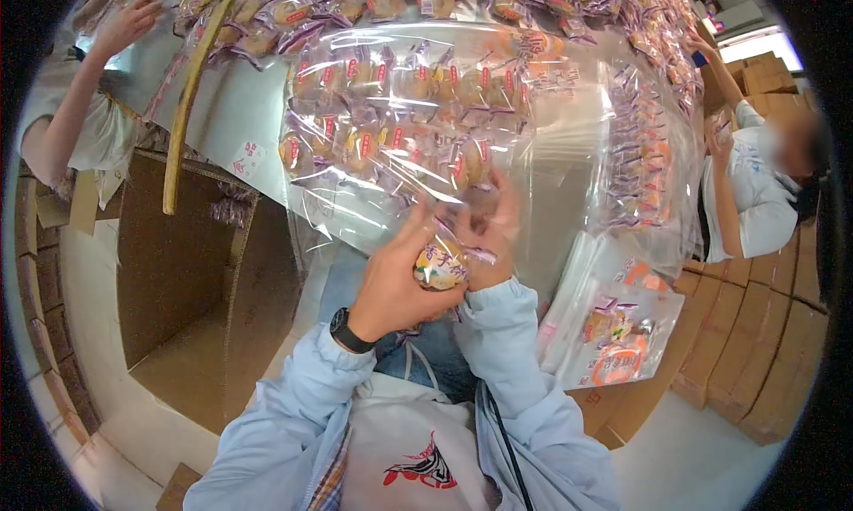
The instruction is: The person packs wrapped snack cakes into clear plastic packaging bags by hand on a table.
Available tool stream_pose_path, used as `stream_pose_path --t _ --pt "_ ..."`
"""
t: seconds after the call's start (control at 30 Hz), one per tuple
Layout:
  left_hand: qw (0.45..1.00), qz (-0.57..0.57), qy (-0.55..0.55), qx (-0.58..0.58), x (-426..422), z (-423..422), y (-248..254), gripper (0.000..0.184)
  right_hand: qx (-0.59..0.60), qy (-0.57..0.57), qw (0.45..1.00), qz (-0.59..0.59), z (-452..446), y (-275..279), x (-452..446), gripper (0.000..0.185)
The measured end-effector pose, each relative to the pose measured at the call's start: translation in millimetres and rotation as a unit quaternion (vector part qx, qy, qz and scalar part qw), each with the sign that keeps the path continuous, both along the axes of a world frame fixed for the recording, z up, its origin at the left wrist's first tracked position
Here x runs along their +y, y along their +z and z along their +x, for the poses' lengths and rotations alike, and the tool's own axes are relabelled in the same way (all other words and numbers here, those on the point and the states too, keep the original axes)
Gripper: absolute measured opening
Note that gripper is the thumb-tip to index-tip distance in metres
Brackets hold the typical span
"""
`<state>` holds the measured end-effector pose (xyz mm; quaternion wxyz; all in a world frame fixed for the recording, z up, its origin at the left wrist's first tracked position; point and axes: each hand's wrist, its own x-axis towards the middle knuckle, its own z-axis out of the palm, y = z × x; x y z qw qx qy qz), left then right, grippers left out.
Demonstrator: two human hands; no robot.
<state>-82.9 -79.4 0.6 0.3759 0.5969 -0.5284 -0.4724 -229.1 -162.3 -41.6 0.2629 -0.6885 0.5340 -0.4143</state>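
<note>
My left hand [391, 284], with a black watch on the wrist, is closed around a wrapped round pastry [440, 267] in clear film with purple ends. Close beside it, my right hand [493, 240] has bent fingers near the pastry's wrapper and the near end of a large clear plastic bag [555, 169]. What those right fingers grip is hidden by film and blur. Inside the bag, just beyond my hands, wrapped pastries [364, 147] with red labels lie in two rows.
Another filled bag [635, 155] lies to the right, above a stack of printed plastic bags [613, 338]. Loose wrapped pastries [382, 0] pile along the far side. A wooden strip [188, 102] and open carton [182, 289] are left. Co-workers [755, 182] stand on both sides.
</note>
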Motion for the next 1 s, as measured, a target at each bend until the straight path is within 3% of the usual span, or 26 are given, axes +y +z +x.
stream_pose_path --t 0.07,0.13,0.17,0.27,0.37,0.47,0.57,0.77,0.83,0.9,1.0 --pt "0.997 -0.067 0.021 -0.026 3.5 1.2 -2.1 0.057 -0.011 0.047 0.998 0.033 -2.7 16.2 5.8 0.076" --pt "0.985 -0.150 0.068 -0.047 7.0 8.0 1.1 0.057 0.030 0.067 0.997 -0.010 -1.0 18.0 4.0 0.083" --pt "0.987 -0.121 0.102 0.009 10.8 11.1 -2.5 0.059 0.050 0.074 0.996 -0.031 -0.6 17.8 4.7 0.087" --pt "0.986 -0.109 0.118 -0.050 13.9 19.4 -1.7 0.068 0.065 0.060 0.995 -0.037 8.9 8.7 5.1 0.091" --pt "0.987 -0.117 0.098 -0.052 11.8 19.4 -7.5 0.073 -0.021 0.018 0.999 -0.041 10.0 -16.0 -3.3 0.094" --pt "0.989 -0.098 0.107 -0.037 6.3 15.4 -9.8 0.078 0.056 0.004 0.994 -0.092 9.2 -8.0 -6.0 0.095" --pt "0.989 -0.093 0.099 -0.055 0.9 13.6 -14.7 0.078 0.226 0.000 0.973 -0.048 5.9 0.1 -0.9 0.094" --pt "0.991 -0.101 0.082 -0.043 -1.4 12.2 -14.7 0.082 -0.026 0.132 0.991 -0.012 11.2 27.0 -5.8 0.084" --pt "0.991 -0.098 0.074 -0.049 -1.3 13.0 -13.6 0.087 -0.127 0.094 0.986 0.048 9.4 8.4 -8.0 0.080" --pt "0.988 -0.093 0.080 -0.096 -1.3 11.2 -5.2 0.085 -0.127 0.064 0.989 0.044 7.4 -2.0 -10.9 0.072" --pt "0.979 -0.086 0.081 -0.166 -3.4 7.1 -3.4 0.087 0.048 0.026 0.997 -0.054 2.8 -1.4 -14.3 0.061"
